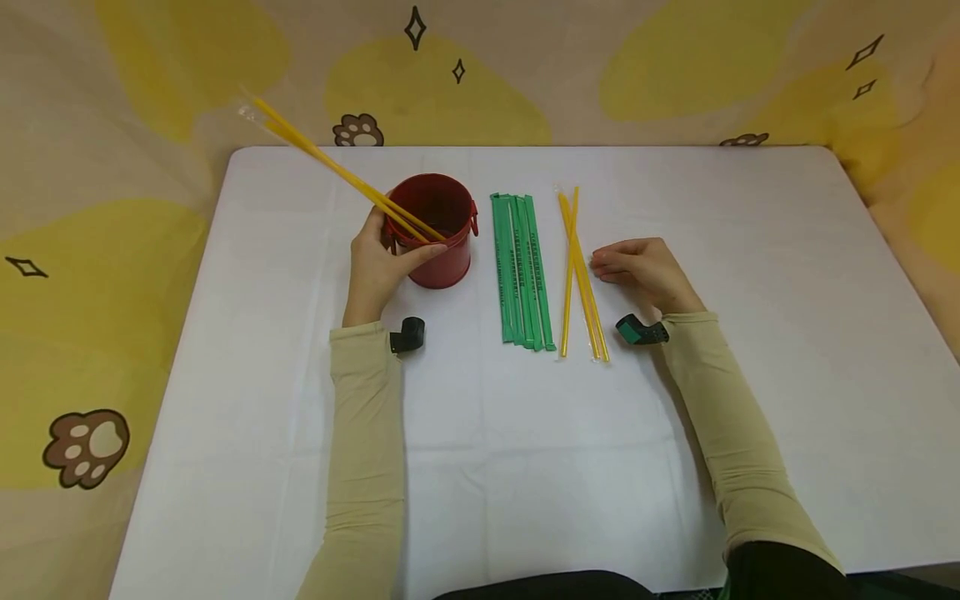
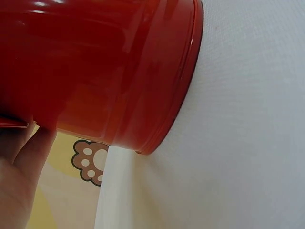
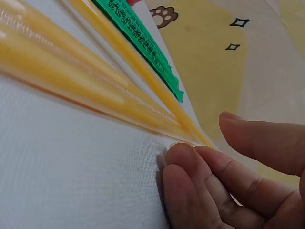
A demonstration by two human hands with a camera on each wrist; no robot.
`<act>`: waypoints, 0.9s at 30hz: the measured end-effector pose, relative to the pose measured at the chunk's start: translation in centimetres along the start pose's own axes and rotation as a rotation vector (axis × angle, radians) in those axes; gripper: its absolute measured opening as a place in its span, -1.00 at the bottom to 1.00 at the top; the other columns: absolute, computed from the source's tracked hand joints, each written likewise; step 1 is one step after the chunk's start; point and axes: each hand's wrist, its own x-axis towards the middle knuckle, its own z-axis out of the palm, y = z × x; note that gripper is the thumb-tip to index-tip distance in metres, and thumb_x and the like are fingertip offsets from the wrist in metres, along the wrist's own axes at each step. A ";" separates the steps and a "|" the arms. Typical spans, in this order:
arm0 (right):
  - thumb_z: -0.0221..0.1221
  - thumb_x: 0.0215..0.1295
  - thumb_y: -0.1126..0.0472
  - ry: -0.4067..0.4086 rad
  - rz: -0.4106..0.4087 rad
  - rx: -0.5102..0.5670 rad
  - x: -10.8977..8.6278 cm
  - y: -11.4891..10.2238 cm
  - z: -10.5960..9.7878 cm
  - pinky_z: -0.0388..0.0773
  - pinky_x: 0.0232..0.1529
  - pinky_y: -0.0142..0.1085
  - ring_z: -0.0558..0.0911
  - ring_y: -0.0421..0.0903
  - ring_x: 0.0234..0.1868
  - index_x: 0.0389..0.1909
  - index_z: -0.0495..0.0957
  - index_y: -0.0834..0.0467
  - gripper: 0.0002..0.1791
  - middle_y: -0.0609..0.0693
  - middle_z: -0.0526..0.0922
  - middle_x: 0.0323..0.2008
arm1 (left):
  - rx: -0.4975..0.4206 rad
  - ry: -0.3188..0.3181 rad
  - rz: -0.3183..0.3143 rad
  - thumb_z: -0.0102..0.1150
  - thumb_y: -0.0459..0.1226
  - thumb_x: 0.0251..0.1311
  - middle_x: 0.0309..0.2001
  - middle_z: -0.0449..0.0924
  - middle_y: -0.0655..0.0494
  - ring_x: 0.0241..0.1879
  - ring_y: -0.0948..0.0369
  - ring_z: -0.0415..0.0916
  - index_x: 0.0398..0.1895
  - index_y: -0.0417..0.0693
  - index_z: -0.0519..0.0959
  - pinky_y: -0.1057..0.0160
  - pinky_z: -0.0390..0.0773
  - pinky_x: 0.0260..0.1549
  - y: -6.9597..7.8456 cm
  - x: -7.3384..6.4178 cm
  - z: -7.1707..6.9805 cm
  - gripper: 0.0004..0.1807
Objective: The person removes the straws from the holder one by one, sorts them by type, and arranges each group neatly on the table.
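A small red bucket (image 1: 444, 268) stands on the white table, and my left hand (image 1: 377, 273) grips its side, the thumb along the front near the rim. Two long yellow straws (image 1: 339, 170) in clear wrap lean in the bucket and stick out to the upper left. My right hand (image 1: 647, 268) is just right of a few yellow wrapped straws (image 1: 584, 287) that lie crossed on the table. In the right wrist view its fingers (image 3: 183, 191) are loosely bent beside the straw ends, the thumb apart, with nothing held.
Several slim green wrapped sticks (image 1: 517, 271) with printed writing lie side by side between the bucket and the yellow straws on the table. The white tabletop (image 1: 480, 483) reaches to a patterned yellow cloth (image 1: 442, 92) behind it.
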 end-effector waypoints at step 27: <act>0.30 0.16 0.23 0.068 0.003 -0.339 1.9 -1.2 1.7 0.55 -0.47 -0.48 0.56 -0.24 -0.56 -0.32 0.61 0.42 -0.72 -0.09 0.62 -0.58 | -0.019 -0.004 -0.033 0.49 -0.26 -0.11 0.17 0.44 0.03 0.10 0.19 0.35 0.29 -0.07 0.32 0.26 0.41 0.12 0.1 0.0 0.0 -0.17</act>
